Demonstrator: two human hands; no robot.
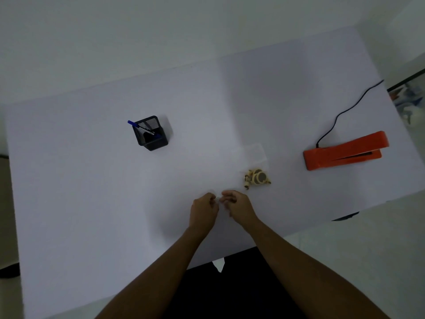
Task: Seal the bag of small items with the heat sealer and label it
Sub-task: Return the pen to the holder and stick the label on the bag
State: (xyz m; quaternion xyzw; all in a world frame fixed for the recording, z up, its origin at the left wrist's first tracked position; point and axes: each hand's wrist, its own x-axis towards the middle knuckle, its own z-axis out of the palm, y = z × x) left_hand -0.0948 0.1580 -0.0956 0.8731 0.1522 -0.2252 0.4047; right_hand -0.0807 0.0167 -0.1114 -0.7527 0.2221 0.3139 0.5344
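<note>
Left hand (203, 209) and right hand (239, 207) meet at lower centre, curled fingers (210, 196) pinching a small pale thing (217, 199), while the clear bag (254, 155) lies up-right, nearer the right hand, lengthwise up the frame, small items (257, 177) at its near end.

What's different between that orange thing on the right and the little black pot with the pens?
The orange heat sealer is long, low and solid; the black pen holder is small, upright and mesh-walled. The heat sealer trails a black cord; the pen holder has none and holds blue pens. Both stand on the white table.
</note>
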